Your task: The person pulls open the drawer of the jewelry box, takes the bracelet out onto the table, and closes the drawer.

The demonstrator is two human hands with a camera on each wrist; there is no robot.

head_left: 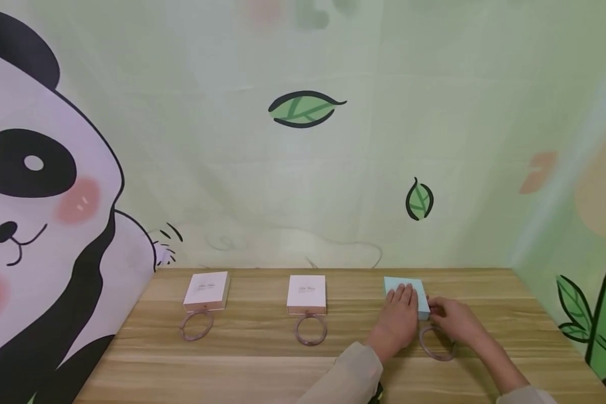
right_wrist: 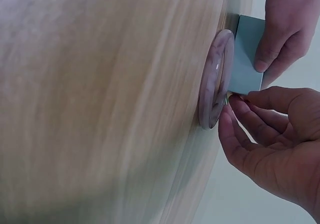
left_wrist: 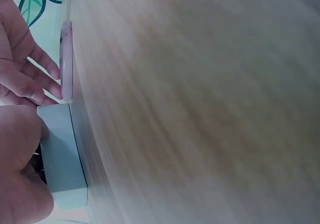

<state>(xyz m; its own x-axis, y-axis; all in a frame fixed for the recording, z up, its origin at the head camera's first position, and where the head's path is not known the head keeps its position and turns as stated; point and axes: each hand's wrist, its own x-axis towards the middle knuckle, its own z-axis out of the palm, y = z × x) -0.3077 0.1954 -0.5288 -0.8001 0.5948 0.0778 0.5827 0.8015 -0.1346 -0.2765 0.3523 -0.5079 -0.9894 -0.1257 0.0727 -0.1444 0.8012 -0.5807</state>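
Note:
A light blue box (head_left: 405,283) lies at the right of the table. My left hand (head_left: 396,322) rests on its top, fingers stretched across it. At the box's right side is my right hand (head_left: 457,320); in the right wrist view its thumb and a finger pinch close to the box's corner, where a small yellow-green thing (right_wrist: 228,98) shows, mostly hidden. A translucent purplish bangle (head_left: 441,357) lies before this box, just beneath the right hand. In the left wrist view, the box (left_wrist: 62,146) and bangle (left_wrist: 66,61) show from the side.
To the left are a middle pink-and-white box (head_left: 307,289) with a bangle (head_left: 311,342) before it, and a far-left box (head_left: 207,289) with another bangle (head_left: 196,338). The wooden table (head_left: 222,376) meets a panda-printed backdrop (head_left: 222,168) behind.

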